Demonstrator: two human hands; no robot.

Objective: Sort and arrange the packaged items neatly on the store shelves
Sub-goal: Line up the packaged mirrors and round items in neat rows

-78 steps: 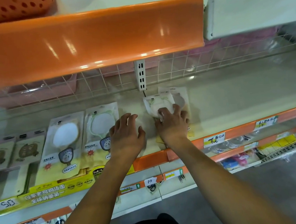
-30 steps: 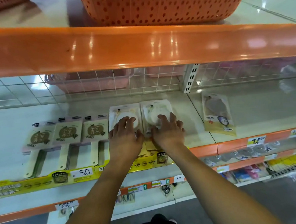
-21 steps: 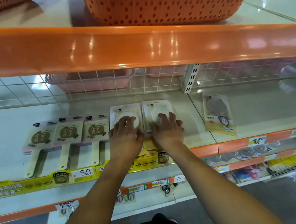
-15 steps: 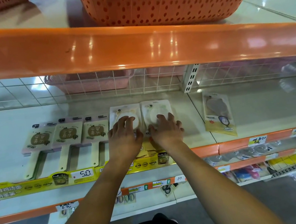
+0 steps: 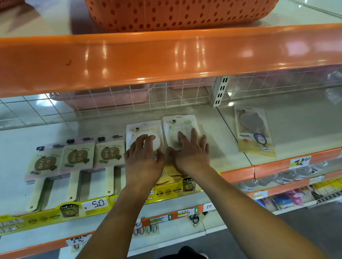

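Note:
Two flat cream-and-yellow packets lie side by side on the white shelf (image 5: 214, 129). My left hand (image 5: 142, 159) rests flat on the left packet (image 5: 142, 130), fingers spread. Flat on the right packet (image 5: 181, 124) lies my right hand (image 5: 191, 152), fingers apart as well. Neither hand grips anything. A third packet of the same kind (image 5: 253, 131) lies alone further right. Three packaged paddle-shaped items (image 5: 76, 158) sit in a row to the left of my hands.
An orange shelf edge (image 5: 158, 59) overhangs the work shelf, with an orange perforated basket (image 5: 184, 1) on top. A wire grid (image 5: 120, 98) backs the shelf, pink baskets behind it. Lower shelves (image 5: 289, 197) hold small goods and price tags.
Since 2.6 s ago the right packet has come leftward to sit beside the left packet. Over the last second both hands only shifted slightly on the packets.

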